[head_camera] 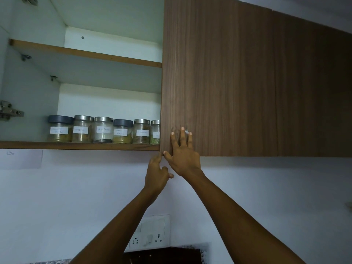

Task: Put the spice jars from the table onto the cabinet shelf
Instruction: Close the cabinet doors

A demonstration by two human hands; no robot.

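Note:
Several labelled glass spice jars (102,129) stand in a row on the lower cabinet shelf (76,145), some with steel lids, two with dark lids. The rightmost jar (155,132) is partly hidden behind the brown wooden cabinet door (247,82). My right hand (182,155) lies flat on the door's lower left corner, fingers spread, a ring on one finger. My left hand (157,172) is just below that corner, fingertips at the door's bottom edge, holding nothing I can see.
An upper shelf (85,54) sits above with nothing visible on it. A door hinge (9,111) is on the left wall of the cabinet. A white switch and socket plate (150,233) is on the wall below, above a dark granite counter edge (163,254).

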